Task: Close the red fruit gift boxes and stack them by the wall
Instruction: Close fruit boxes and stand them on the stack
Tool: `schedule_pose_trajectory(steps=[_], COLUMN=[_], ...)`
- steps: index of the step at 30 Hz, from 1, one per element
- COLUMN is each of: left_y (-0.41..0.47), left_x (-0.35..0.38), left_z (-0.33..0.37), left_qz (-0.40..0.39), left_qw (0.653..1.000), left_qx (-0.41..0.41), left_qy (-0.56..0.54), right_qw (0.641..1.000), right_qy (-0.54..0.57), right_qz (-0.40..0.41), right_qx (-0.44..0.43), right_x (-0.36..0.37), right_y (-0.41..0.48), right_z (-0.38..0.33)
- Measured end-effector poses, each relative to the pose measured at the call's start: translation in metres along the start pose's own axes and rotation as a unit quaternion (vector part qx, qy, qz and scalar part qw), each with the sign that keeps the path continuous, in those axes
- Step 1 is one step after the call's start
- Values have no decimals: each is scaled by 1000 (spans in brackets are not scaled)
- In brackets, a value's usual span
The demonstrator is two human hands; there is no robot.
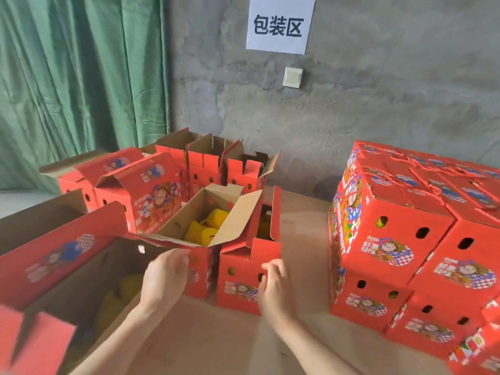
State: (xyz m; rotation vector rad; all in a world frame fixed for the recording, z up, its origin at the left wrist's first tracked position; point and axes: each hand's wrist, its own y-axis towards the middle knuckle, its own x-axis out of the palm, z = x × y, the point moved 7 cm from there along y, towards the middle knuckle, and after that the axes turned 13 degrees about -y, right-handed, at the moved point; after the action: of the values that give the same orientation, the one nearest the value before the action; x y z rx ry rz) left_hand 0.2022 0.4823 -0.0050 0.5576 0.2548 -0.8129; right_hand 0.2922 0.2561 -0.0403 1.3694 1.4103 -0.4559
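Open red gift boxes on a brown surface; two hands apart, reaching in.
Left hand loose-fingered at near flap of open box containing yellow-netted fruit; right hand lightly curled against front of neighbouring open box, no grip evident. Closed boxes stacked right, against grey wall.

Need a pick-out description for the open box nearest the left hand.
Below the white paper sign on the grey concrete wall sits a cluster of open red cardboard gift boxes. The target box is just beyond the left hand. Its raised brown flaps frame bright yellow net-wrapped fruit; neighbours' insides look shadowed.
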Motion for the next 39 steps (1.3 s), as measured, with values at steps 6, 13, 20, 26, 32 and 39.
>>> schedule_pose_trajectory(steps=[6, 13, 20, 26, 32, 39], left_y=[-6, -3, -8, -11, -47, -76], left_x=[-1, 4, 9, 17, 52, 91], left_z=[-31, -41, -45, -44, -3, 47], left_qz=[-88, -104, -140, -139, -124, -163], left_qw=[993, 991, 983, 977, 992, 973], left_qx=[32, 61, 63, 3, -9, -79], left_qy=[76, 60, 102, 159, 4, -143], right_qw=[978, 960, 969, 984, 976, 938], right_qy=[-45, -33, -20, -24, 30, 178], right_qz=[-193, -262, -229, -142, -81, -22], right_qx=[65, 96, 90, 100, 200, 296], right_x=[73, 84, 56, 8, -38, -81], right_y=[2, 2, -36, -81, -142, -194], right_z=[3, 7, 14, 43, 113, 205])
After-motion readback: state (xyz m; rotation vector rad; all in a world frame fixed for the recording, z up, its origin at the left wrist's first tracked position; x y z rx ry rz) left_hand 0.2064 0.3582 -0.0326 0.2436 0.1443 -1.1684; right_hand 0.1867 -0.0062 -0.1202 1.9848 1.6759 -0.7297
